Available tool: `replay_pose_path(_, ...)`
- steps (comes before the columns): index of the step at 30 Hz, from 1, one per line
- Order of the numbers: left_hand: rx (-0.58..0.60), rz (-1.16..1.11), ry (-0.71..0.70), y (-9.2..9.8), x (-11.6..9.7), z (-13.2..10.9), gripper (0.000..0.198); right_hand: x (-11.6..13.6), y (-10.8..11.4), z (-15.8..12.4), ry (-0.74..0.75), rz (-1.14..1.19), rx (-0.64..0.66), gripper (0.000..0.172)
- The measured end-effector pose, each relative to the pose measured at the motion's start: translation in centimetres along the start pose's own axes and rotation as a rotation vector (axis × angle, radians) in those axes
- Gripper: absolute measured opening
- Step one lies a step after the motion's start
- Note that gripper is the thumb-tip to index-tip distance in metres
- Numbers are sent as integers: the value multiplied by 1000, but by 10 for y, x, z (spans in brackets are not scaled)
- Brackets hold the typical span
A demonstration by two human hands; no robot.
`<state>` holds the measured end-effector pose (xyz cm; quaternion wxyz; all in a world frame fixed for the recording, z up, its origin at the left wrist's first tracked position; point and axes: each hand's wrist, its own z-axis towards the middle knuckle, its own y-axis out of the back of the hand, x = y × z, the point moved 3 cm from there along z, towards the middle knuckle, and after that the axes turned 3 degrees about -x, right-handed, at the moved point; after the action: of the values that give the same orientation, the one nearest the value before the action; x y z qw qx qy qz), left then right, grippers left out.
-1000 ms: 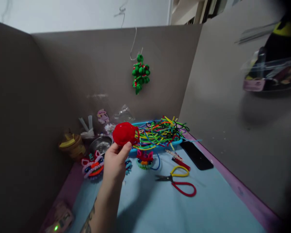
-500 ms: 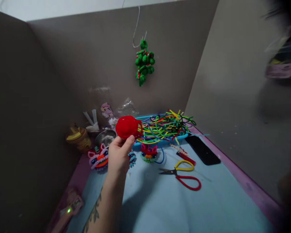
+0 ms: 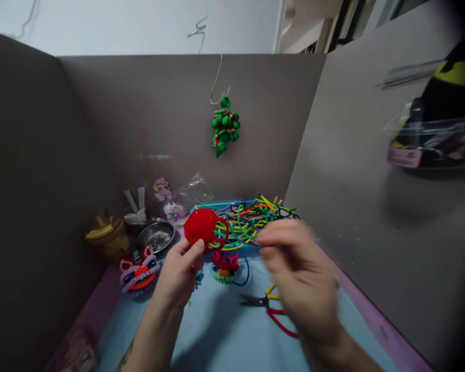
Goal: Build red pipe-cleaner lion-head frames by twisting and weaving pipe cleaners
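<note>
Between the thumb and fingers of my left hand (image 3: pixel 182 276) is a red fuzzy rounded piece (image 3: pixel 201 226) with a red loop on its right side, held up above the table. My right hand (image 3: pixel 300 279) is raised to the right of it, apart from it, its fingers drawn together in a pinch. Motion blurs that hand, and whatever its fingertips may hold cannot be made out. Below the red piece stands a small red and green fuzzy animal head (image 3: pixel 225 268). Scissors (image 3: pixel 265 302) with yellow and red handles lie partly hidden behind my right hand.
A blue tray (image 3: pixel 213 205) heaped with coloured pipe cleaners (image 3: pixel 244 219) stands at the back. On the left are a pink animal head (image 3: pixel 140 274), a metal bowl (image 3: pixel 156 237) and a lidded cup (image 3: pixel 106 235). A green ornament (image 3: pixel 225 126) hangs on the back wall; a pouch (image 3: pixel 430 147) hangs right.
My right hand has come into view from the right, over the scissors and phone area. My left hand still holds the red piece. The view has tilted upward.
</note>
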<state>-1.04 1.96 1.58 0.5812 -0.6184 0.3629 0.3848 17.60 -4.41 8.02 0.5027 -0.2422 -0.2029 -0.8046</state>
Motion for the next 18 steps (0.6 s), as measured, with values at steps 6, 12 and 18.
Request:
replay_pose_path(6,64,88,49,-7,7,1,38,-48,-53,-19,-310,-42,204,13)
replay_pose_path(12,98,138,45,-12,13,6,34,-73,-66,-29,-763,351,395,17)
replay_pose_path(18,136,139,68,-9,19,5,32,-78,-72,-35,-891,563,336,25)
